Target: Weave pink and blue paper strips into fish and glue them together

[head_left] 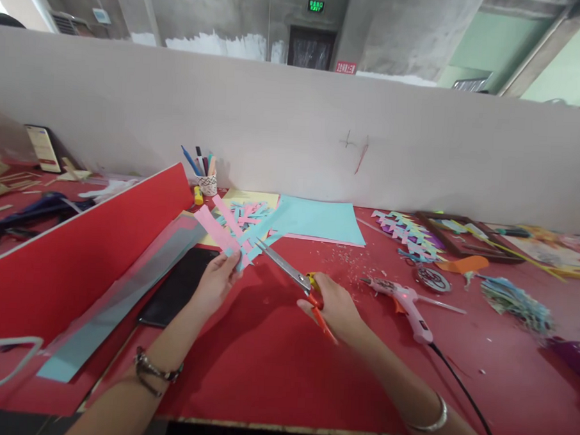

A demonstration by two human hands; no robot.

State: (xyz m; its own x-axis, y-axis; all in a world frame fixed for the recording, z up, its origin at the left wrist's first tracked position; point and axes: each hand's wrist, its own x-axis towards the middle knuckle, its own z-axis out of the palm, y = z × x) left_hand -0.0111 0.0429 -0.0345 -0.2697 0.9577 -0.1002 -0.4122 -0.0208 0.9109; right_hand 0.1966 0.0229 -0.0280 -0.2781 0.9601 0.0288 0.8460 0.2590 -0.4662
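Observation:
My left hand (217, 280) is closed on woven paper strips (216, 228), pink and light blue, which cross each other and stick out past my fingers. In my right hand (337, 307) is a pair of scissors (288, 266) with orange and yellow handles. Their blades point up and left, with the tips close to the strips' right side; whether they touch the paper I cannot tell. Behind the strips, small cut paper pieces (252, 211) lie on a yellow sheet. A light blue sheet (319, 219) rests on pink paper at the back.
A pink glue gun (404, 301) with its cord lies on the right, near a zigzag paper garland (407, 234) and a framed tray (466, 236). On the left are a black phone (184, 286), long paper strips (123, 300), a red divider (92, 234) and a pen cup (207, 183).

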